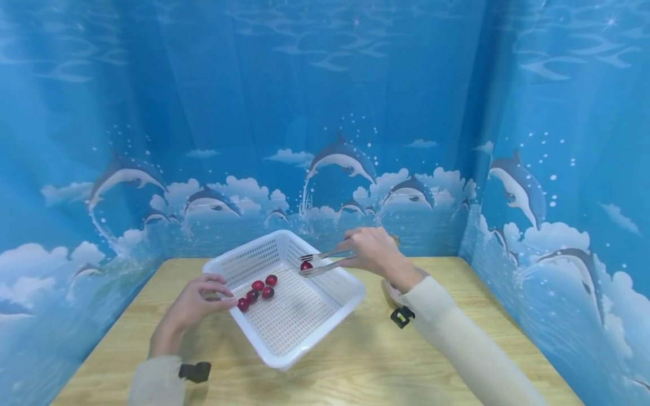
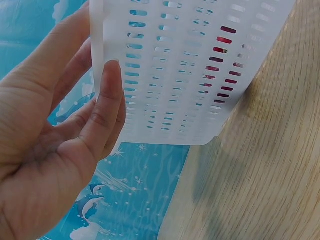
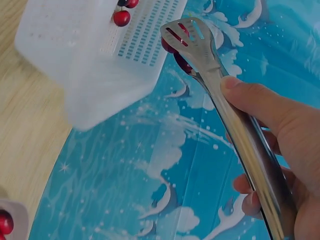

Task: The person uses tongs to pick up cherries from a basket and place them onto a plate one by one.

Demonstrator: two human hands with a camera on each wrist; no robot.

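Observation:
My left hand [image 1: 195, 304] grips the left rim of a white slotted plastic basket [image 1: 299, 318], with fingers and thumb on either side of the edge in the left wrist view. Several round, shiny dark-red fruits, like cherries [image 1: 258, 285], lie in the basket, gathered toward its left side. Metal tongs [image 3: 235, 125] with slotted heads are held in my right hand [image 1: 373, 248], the thumb lying along one arm. Between the tong heads is one red cherry [image 1: 306, 265], over the right part of the basket; in the right wrist view the slotted head partly covers it.
Behind my right forearm stands a small pale container [image 1: 391, 293], mostly hidden; red fruits [image 3: 5, 221] show in it in the right wrist view. The wooden table [image 1: 355, 366] meets a blue dolphin-print curtain [image 1: 264, 141] at the back and sides.

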